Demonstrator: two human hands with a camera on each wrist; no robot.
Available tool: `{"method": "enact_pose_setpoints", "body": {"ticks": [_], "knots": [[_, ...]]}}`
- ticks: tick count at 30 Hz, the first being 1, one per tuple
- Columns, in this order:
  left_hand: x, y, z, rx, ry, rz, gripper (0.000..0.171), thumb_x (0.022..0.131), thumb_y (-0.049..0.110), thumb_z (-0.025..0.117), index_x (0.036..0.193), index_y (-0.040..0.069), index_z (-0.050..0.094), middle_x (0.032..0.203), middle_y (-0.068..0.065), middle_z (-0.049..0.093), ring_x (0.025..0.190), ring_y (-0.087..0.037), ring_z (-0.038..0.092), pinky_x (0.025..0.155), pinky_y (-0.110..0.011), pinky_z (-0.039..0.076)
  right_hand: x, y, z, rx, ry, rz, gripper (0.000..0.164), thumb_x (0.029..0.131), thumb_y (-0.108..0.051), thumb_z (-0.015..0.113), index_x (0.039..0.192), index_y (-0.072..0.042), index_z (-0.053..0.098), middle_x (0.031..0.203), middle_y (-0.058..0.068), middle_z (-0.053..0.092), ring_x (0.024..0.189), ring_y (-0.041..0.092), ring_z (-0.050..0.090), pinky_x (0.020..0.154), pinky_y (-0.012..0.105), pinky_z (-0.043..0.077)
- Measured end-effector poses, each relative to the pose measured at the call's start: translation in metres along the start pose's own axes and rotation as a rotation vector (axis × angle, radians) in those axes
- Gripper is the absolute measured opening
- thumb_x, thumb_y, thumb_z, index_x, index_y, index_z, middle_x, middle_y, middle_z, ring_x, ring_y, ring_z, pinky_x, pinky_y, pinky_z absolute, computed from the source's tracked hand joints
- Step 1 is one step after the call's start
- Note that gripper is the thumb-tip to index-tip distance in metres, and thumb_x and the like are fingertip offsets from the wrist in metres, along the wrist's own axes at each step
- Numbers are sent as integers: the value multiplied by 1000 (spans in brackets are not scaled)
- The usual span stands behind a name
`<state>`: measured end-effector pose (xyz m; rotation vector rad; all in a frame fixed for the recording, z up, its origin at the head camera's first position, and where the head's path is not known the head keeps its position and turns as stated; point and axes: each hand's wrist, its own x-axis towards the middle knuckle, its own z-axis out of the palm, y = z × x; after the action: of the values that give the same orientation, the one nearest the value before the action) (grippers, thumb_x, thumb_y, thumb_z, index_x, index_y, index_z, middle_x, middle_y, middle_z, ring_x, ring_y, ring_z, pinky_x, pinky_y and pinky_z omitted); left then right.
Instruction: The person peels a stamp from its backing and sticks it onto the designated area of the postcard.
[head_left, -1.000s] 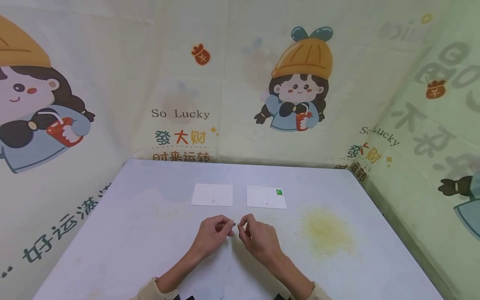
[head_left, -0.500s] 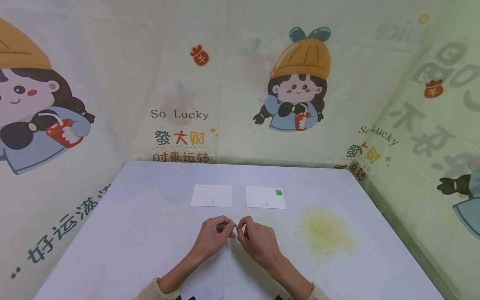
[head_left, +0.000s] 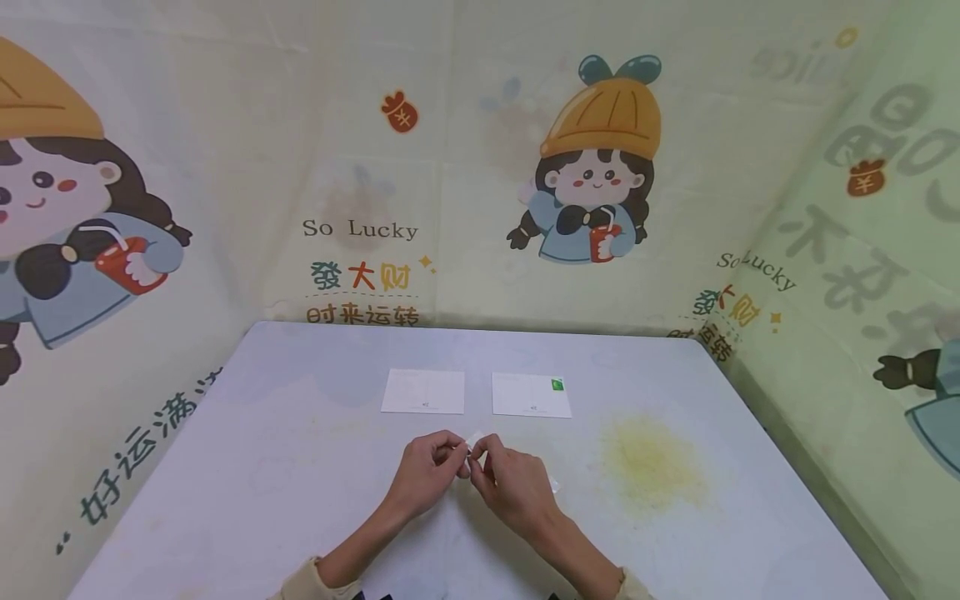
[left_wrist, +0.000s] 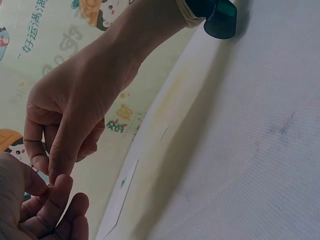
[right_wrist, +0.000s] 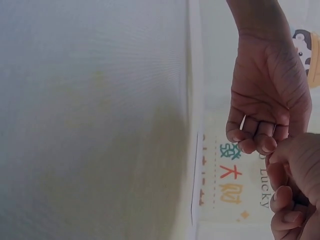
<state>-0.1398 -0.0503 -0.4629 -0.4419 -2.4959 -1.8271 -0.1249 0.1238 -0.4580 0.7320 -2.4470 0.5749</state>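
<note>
Above the table, my left hand [head_left: 426, 473] and right hand [head_left: 517, 485] meet at the fingertips. Between them both pinch a small thin white piece [head_left: 474, 438], like a bit of paper, mostly covered by the fingers. A speck of green shows at the pinch in the left wrist view, where the right hand [left_wrist: 75, 105] reaches down to the left fingertips. Beyond the hands lie two white envelope-like cards side by side. The left card [head_left: 423, 392] is plain but for small print; the right card [head_left: 528, 395] bears a green stamp [head_left: 557, 384] at its upper right corner.
On the white table [head_left: 300, 467], a small pale scrap [head_left: 555, 483] shows beside the right hand. A yellow stain [head_left: 652, 462] marks the surface to the right. A printed cloth wall [head_left: 480, 167] stands behind and at both sides.
The right fingertips have shifted slightly left, toward the left hand. More of the white piece shows above the fingertips. The cards have stayed in place.
</note>
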Motion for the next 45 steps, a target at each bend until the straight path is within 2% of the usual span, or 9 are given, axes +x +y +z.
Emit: {"method": "enact_pose_setpoints", "body": {"ticks": [4,7,10,18,27,34,42,45], "knots": [[0,0,-2,-9,-10,-16,13,99,12,64,92,6,73,66,1,69,63,-16,63,61,-22,38,-2,1,0,175,27,38,26,85,-11,81,99,-13,60,58,-14,50,50,-9,32,46,9,28],[1,-1,-4,-34,-42,-28,13,99,14,65,93,5,73,65,-1,68,59,-10,56,55,-21,34,-4,3,0,322,72,62,23,86,-6,79,101,-12,62,60,-14,49,53,-9,35,47,8,31],[1,0,-6,-69,-83,-42,14,99,17,66,95,5,74,65,-3,67,58,-8,54,53,-21,33,-6,6,0,389,90,68,24,86,-2,77,104,-12,64,62,-14,49,54,-9,37,48,8,33],[1,-1,-8,-85,-136,-62,14,99,17,65,96,8,75,66,-3,66,60,-8,52,51,-21,31,-11,7,0,391,72,83,23,86,-3,78,104,-12,68,62,-15,50,54,-9,38,47,8,33],[2,1,-10,-100,-170,-32,13,99,16,65,97,7,75,65,-6,67,62,-14,57,51,-21,30,-9,6,0,374,67,112,19,87,-6,78,102,-13,69,60,-16,47,53,-10,36,45,8,31],[3,0,-11,-108,-172,-7,13,100,14,64,97,7,75,65,-7,66,61,-11,57,52,-21,33,-8,4,-1,348,54,147,18,86,-6,79,99,-14,70,59,-17,45,52,-9,35,45,10,31],[2,2,-12,-100,-185,9,12,99,14,65,98,7,75,65,-6,66,62,-11,59,53,-21,36,-8,7,0,370,81,106,5,93,-11,73,96,-10,69,58,-14,46,51,-12,35,44,9,32],[2,3,-12,-84,-187,13,12,99,15,66,97,7,75,65,-5,66,61,-10,58,53,-20,36,-7,8,1,372,94,100,6,92,-8,73,94,-11,69,57,-14,46,52,-13,34,44,9,32]]}}
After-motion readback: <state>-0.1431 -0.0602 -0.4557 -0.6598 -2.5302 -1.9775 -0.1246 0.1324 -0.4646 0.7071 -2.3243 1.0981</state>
